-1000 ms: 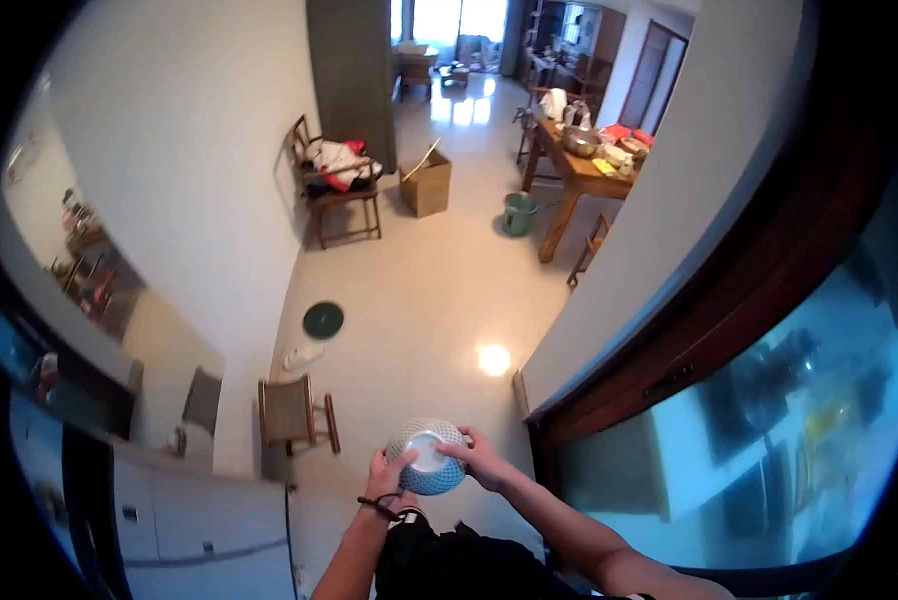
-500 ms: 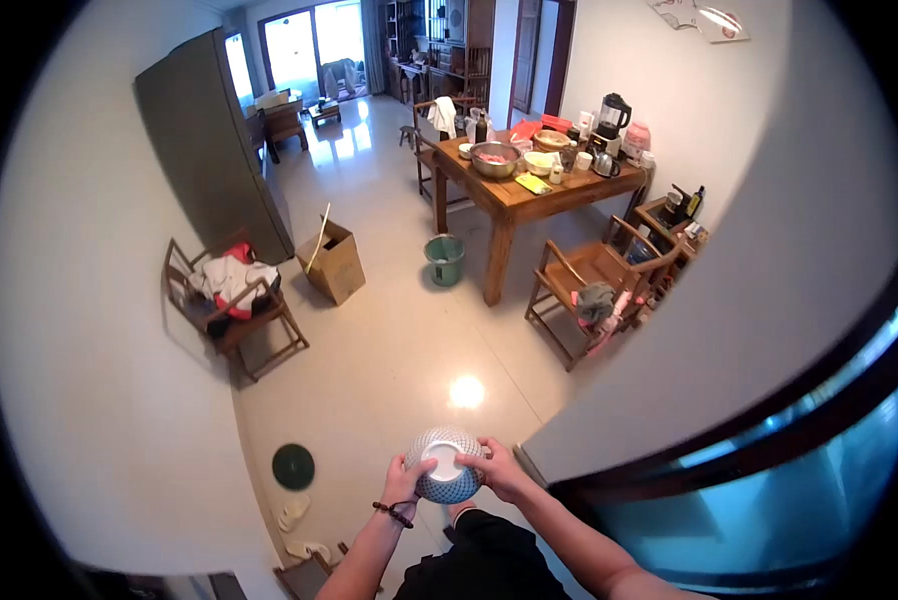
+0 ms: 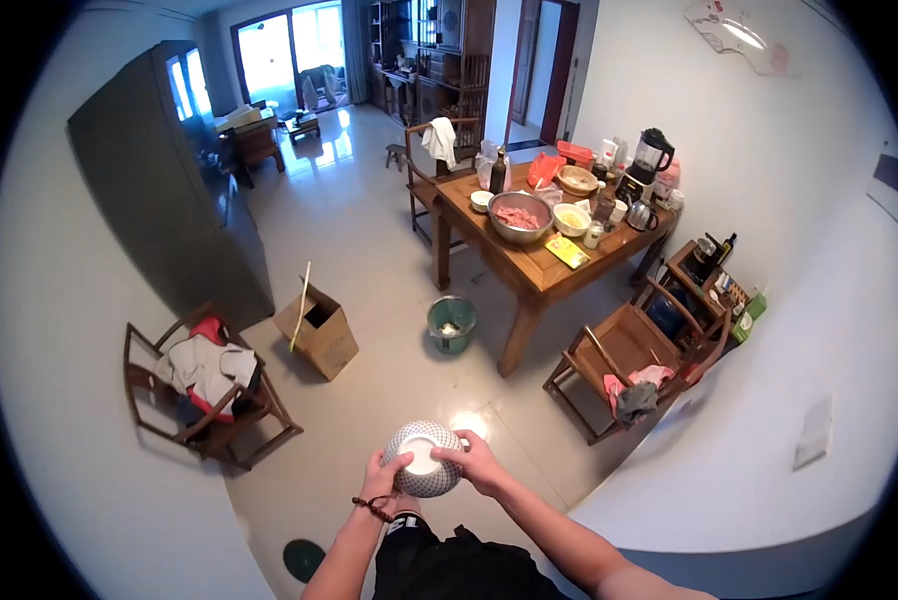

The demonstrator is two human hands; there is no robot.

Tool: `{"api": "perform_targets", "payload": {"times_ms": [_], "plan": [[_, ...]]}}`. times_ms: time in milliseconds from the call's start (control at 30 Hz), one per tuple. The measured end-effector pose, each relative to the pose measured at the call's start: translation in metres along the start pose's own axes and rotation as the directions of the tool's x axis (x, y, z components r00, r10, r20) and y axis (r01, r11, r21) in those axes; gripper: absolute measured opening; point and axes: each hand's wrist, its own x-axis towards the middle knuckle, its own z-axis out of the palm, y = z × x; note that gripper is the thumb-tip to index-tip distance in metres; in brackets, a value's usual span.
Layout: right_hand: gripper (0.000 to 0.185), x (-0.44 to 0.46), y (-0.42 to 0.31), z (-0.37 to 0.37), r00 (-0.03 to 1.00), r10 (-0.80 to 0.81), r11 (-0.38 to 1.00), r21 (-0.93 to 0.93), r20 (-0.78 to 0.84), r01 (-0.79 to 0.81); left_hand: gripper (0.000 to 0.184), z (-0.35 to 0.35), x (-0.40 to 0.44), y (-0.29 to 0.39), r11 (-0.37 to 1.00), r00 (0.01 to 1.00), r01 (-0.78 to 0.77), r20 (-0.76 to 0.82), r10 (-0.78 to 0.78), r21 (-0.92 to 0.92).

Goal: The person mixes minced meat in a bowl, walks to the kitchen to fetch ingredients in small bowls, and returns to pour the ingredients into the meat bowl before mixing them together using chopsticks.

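On the near side of the bench (image 3: 536, 274), well apart from it, our grip is two-handed and full: we hold one patterned bowl (image 3: 421, 457), its white base turned up toward us. Our left hand (image 3: 380, 476) clasps one side and our right hand (image 3: 481, 464) the other, both thumbs lying on the base, the fingers partly hidden round the sides. We judge the step in hand to be carrying the bowl, since we see nothing else bearing it. The next move calls, we think, for even pressure from both sides; setting the bowl upright would need a fresh hold. Outward from us, a bucket (image 3: 452, 343) stands near the bench's closest leg (image 3: 517, 345), and a box (image 3: 333, 350) stands to the left of the bench. Farther left of it is a chair (image 3: 252, 432) heaped with clothes (image 3: 204, 372). On the bench itself, a basin (image 3: 517, 236) of pink food (image 3: 517, 217) sits near the edge, with a yellow packet (image 3: 567, 251) just beside it.
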Motion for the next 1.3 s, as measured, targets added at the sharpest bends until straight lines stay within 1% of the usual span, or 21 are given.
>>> {"api": "perform_targets", "payload": {"times_ms": [67,133,233,333,367,400,467,500,533,667,733,800,867,933,1000,1067,1167,1267,1300], "plan": [[0.08,0.066,-0.033,0.004,0.998,-0.047,0.999,-0.028,-0.043,0.046,0.072,0.009,0.066,0.043,1.0,0.997,0.003,0.072,-0.003,0.003],[0.079,0.124,-0.072,0.013,0.994,-0.081,0.997,-0.006,-0.069,0.081,0.072,0.018,0.14,0.083,0.999,0.994,0.004,0.106,-0.009,0.049],[0.075,0.189,-0.14,0.023,0.985,-0.091,0.992,0.079,-0.144,0.103,0.078,0.05,0.226,0.148,0.995,0.982,0.05,0.179,-0.066,0.091],[0.074,0.251,-0.201,0.028,0.981,-0.092,0.981,0.154,-0.173,0.119,0.079,0.083,0.302,0.209,0.982,0.972,0.074,0.207,-0.11,0.173],[0.073,0.28,-0.215,0.028,0.97,-0.128,0.975,0.15,-0.206,0.161,0.079,0.095,0.329,0.229,0.98,0.973,0.075,0.203,-0.113,0.185],[0.073,0.303,-0.23,0.029,0.967,-0.126,0.973,0.163,-0.22,0.164,0.079,0.103,0.356,0.245,0.976,0.97,0.084,0.208,-0.126,0.201],[0.072,0.355,-0.26,0.028,0.957,-0.138,0.962,0.195,-0.256,0.191,0.077,0.117,0.418,0.27,0.977,0.955,0.071,0.269,-0.125,0.202],[0.071,0.382,-0.269,0.025,0.948,-0.169,0.949,0.215,-0.271,0.23,0.075,0.125,0.445,0.282,0.969,0.951,0.074,0.276,-0.141,0.237],[0.071,0.414,-0.277,0.021,0.947,-0.159,0.947,0.228,-0.279,0.226,0.075,0.13,0.477,0.293,0.965,0.95,0.085,0.271,-0.154,0.25],[0.071,0.537,-0.334,0.0,0.935,-0.158,0.945,0.227,-0.317,0.236,0.074,0.17,0.609,0.342,0.949,0.946,0.074,0.28,-0.164,0.307],[0.069,0.59,-0.359,-0.008,0.91,-0.167,0.946,0.197,-0.38,0.256,0.075,0.192,0.666,0.365,0.949,0.94,0.065,0.299,-0.162,0.308],[0.066,0.645,-0.393,-0.014,0.905,-0.169,0.929,0.244,-0.391,0.279,0.074,0.216,0.722,0.395,0.934,0.938,0.068,0.298,-0.18,0.35],[0.066,0.689,-0.427,-0.026,0.886,-0.196,0.897,0.288,-0.42,0.335,0.073,0.245,0.774,0.422,0.917,0.927,0.086,0.306,-0.216,0.389],[0.067,0.729,-0.449,-0.04,0.862,-0.181,0.899,0.277,-0.473,0.34,0.069,0.271,0.823,0.44,0.921,0.903,0.099,0.355,-0.242,0.377],[0.067,0.771,-0.472,-0.057,0.818,-0.162,0.901,0.255,-0.552,0.351,0.066,0.308,0.867,0.458,0.902,0.889,0.098,0.371,-0.27,0.421],[0.066,0.808,-0.485,-0.079,0.785,-0.154,0.892,0.257,-0.6,0.372,0.064,0.334,0.915,0.461,0.876,0.865,0.134,0.376,-0.332,0.463],[0.065,0.858,-0.503,-0.107,0.739,-0.112,0.881,0.278,-0.665,0.383,0.062,0.372,0.992,0.458,0.826,0.803,0.172,0.409,-0.433,0.536],[0.07,0.907,-0.524,-0.128,0.655,-0.063,0.824,0.331,-0.753,0.46,0.062,0.413,1.078,0.452,0.767,0.722,0.183,0.446,-0.53,0.615],[0.073,0.923,-0.534,-0.133,0.624,-0.041,0.794,0.354,-0.78,0.494,0.062,0.424,1.109,0.448,0.752,0.696,0.16,0.467,-0.545,0.639]]}}
